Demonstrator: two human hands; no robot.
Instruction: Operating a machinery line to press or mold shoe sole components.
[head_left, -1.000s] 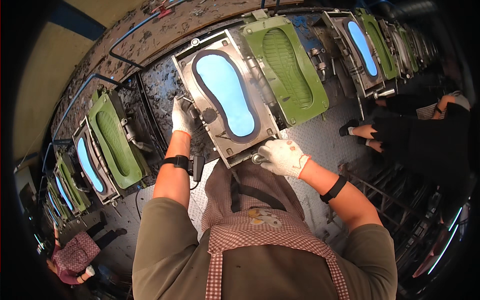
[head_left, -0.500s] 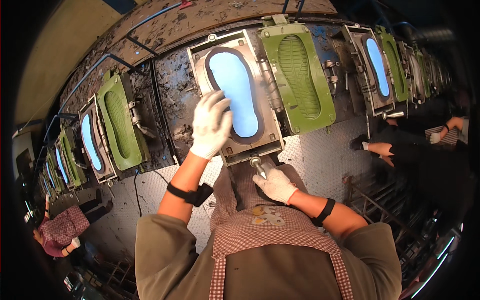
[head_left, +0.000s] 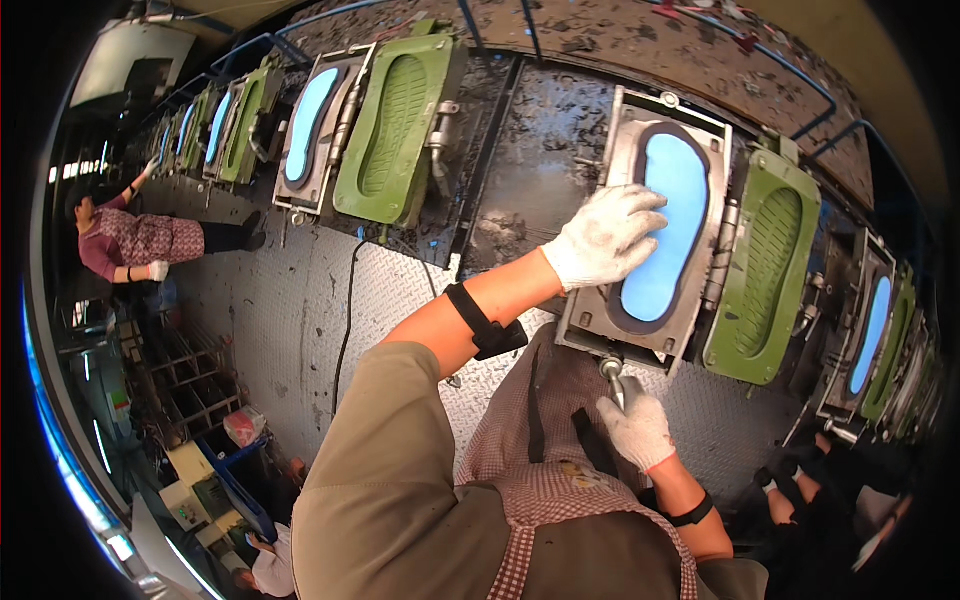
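Observation:
A blue shoe sole [head_left: 672, 222] with a dark rim lies in a metal mould [head_left: 625, 160] just ahead of me. My left hand [head_left: 606, 240], in a white glove, is over the left edge of this sole. Its fingers are stretched out and slightly apart, with the tips at the blue surface. My right hand [head_left: 640, 428], also gloved, is closed around a metal handle [head_left: 616, 385] on the mould's near side. Hinged to the mould's right side, a green mould half [head_left: 765, 270] with a tread pattern lies folded back.
To the left stands another opened mould with a blue sole [head_left: 310, 125] and a green half [head_left: 395, 130]. More moulds continue on both sides. Blue rails [head_left: 800, 75] run behind, above scattered dark scraps. A co-worker [head_left: 150, 235] stands far left; a dark cable [head_left: 350, 310] crosses the metal floor.
My view has turned left, so the mould appears farther right. My left hand stays at the sole's left edge, its fingers stretched farther over it. My right hand keeps hold of the handle.

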